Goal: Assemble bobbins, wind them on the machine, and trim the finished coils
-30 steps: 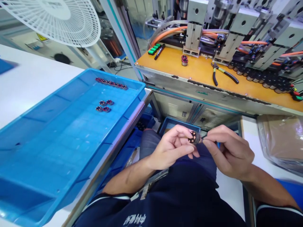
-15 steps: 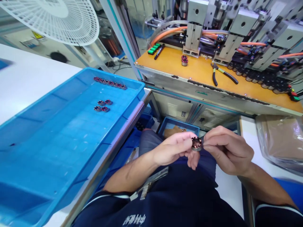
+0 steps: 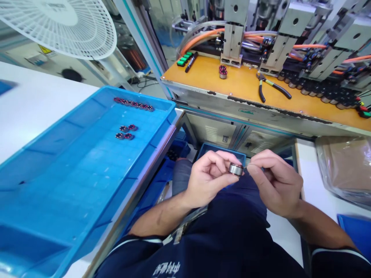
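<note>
A small round metal part [image 3: 236,169] with a silver side wall and coppery edges is held over the lap. My left hand [image 3: 210,175] pinches it between thumb and fingers, its side facing the camera. Just right of it, my right hand [image 3: 274,179] has thumb and forefinger pressed together beside the part's edge. A thin wire-like end shows between those fingertips and the part. Similar round parts [image 3: 124,132] stand in the large blue tray [image 3: 87,173] at the left, with a row of them [image 3: 133,104] along its far end.
An orange bench [image 3: 199,77] at the back carries pliers [image 3: 272,87], a black marker [image 3: 191,62], one round part [image 3: 223,72] and a row of dark parts below machine fixtures. A white fan [image 3: 60,23] stands at upper left. Plastic-wrapped cardboard [image 3: 344,166] lies at right.
My left hand has turned the round part from its open face to its side wall. My right hand has shifted slightly left and up. The camera view has moved a little.
</note>
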`<act>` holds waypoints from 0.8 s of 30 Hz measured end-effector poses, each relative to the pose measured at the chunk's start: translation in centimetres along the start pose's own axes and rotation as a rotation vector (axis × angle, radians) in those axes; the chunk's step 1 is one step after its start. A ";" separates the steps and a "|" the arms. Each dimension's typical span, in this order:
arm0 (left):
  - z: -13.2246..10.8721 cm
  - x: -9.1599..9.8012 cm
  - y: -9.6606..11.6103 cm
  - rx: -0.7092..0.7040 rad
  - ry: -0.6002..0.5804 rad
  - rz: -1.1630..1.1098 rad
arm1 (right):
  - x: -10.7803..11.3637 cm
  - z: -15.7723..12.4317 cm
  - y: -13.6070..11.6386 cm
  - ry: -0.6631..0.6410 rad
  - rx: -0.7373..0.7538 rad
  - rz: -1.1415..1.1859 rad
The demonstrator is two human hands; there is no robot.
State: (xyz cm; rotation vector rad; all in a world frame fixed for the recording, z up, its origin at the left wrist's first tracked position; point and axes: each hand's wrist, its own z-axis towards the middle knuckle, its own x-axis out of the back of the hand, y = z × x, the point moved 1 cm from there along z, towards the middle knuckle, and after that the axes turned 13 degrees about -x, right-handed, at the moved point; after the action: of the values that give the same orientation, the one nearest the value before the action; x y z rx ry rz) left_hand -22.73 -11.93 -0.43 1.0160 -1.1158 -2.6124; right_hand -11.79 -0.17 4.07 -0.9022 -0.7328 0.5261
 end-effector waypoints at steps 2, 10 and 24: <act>0.1 0.1 0.0 -0.047 0.026 0.071 | -0.4 -0.4 0.2 -0.020 -0.146 0.111; -0.1 1.2 -0.4 -0.026 -0.029 0.060 | -1.5 -1.3 1.9 -0.295 -0.593 0.598; 0.4 2.9 -2.6 0.243 0.357 0.104 | -1.7 -0.5 2.8 0.064 0.065 0.061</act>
State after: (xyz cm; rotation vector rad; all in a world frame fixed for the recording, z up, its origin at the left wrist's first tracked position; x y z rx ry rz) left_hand -24.83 -10.83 -3.49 1.3633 -1.3669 -2.1374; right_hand -12.76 -0.08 0.91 -0.8793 -0.6288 0.5697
